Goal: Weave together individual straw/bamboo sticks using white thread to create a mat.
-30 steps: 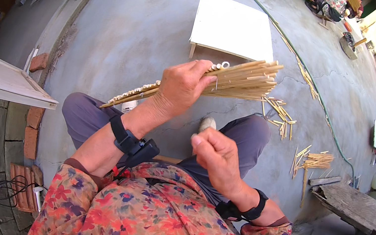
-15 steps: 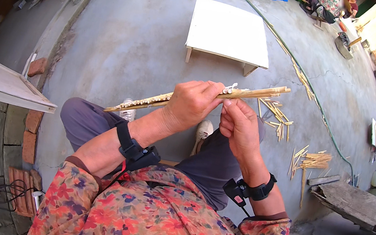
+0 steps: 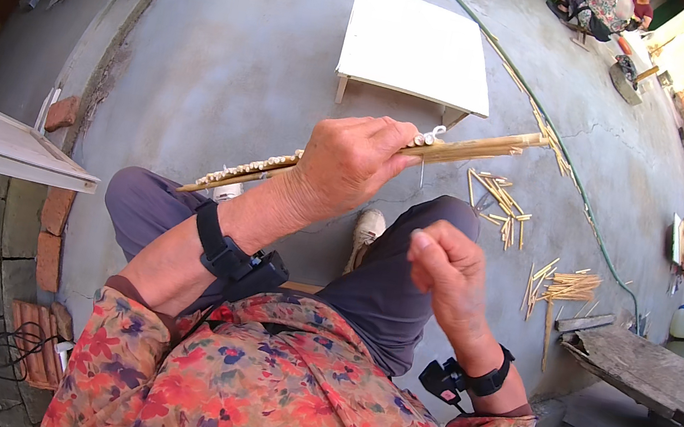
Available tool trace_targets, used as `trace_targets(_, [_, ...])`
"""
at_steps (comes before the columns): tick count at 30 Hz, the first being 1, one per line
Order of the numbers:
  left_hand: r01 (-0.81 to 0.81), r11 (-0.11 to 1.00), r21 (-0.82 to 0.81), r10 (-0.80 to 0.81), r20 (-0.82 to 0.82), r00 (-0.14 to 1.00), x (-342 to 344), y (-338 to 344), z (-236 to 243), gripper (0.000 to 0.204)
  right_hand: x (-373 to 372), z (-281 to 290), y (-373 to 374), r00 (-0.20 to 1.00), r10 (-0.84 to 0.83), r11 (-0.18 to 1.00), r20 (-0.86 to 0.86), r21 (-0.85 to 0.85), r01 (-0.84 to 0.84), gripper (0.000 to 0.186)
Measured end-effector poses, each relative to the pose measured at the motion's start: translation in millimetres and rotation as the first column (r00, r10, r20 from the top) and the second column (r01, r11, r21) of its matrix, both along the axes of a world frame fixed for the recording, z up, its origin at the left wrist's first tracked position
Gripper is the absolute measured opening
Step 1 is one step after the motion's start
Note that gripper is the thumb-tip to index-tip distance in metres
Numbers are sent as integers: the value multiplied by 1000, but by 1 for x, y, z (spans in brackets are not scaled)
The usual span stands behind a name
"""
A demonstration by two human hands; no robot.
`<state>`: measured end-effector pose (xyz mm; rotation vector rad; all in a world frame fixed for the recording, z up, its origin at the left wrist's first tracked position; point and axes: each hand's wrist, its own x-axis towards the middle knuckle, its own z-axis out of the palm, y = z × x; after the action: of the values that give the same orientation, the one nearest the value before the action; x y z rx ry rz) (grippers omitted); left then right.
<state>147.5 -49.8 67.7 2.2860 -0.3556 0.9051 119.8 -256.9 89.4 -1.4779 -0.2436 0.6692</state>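
My left hand is wrapped round a long bundle of straw-coloured stalks, which slants up to the right above my knees. White knots or short cut ends line its left part along one edge. A small white loop of cord stands up just right of my left hand's fingers. My right hand is apart from the bundle, below its right part and over my right knee. Its fingers are curled in; whether a thread is pinched between them cannot be made out.
A low white table stands ahead. Loose cut stalks and a pile of thin stalks lie on the concrete at right, near a green hose. A weathered plank is at lower right. Other people sit farther off.
My right hand has come away from the bundle, down and to the right, fingers curled. My left hand has risen slightly with the bundle, its right end now higher.
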Motion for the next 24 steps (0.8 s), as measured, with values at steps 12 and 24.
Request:
trace_targets(12, [447, 894, 19, -438, -165, 884, 25, 58, 27, 25, 76, 110, 4, 298, 329, 924, 896, -371, 94, 44])
trace_targets(24, [561, 827, 26, -547, -185, 816, 38, 67, 24, 26, 115, 95, 86, 307, 925, 270, 222, -955, -121, 38])
